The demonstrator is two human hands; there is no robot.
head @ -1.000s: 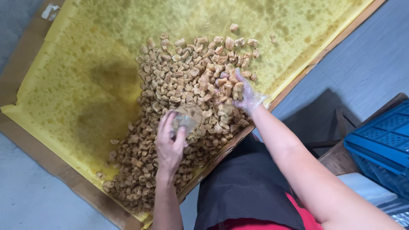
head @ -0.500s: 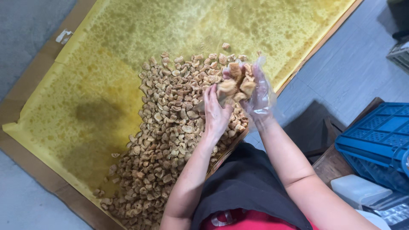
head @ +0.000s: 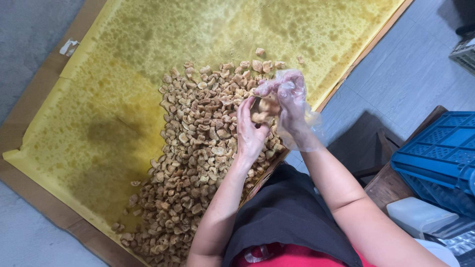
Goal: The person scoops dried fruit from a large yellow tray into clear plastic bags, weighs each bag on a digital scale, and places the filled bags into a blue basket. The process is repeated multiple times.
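A heap of small tan fried pieces (head: 198,163) lies on a yellow oil-stained paper sheet (head: 123,74) spread over brown cardboard (head: 29,104). My bare left hand (head: 250,131) is raised above the heap, palm up, cupping a few of the pieces (head: 264,109). My right hand (head: 289,106), in a loose clear plastic glove, is held right beside it, its fingers curled over the same small handful. Both hands meet near the heap's right edge.
A blue plastic crate (head: 438,153) sits at the right on a brown wooden stand (head: 396,180), with a white container (head: 420,217) below it. Grey floor (head: 410,69) lies right of the sheet. A black apron (head: 292,217) covers my lap.
My left hand rose from the heap to meet my gloved right hand; both now hold a small handful together, slightly lower than half a second ago.
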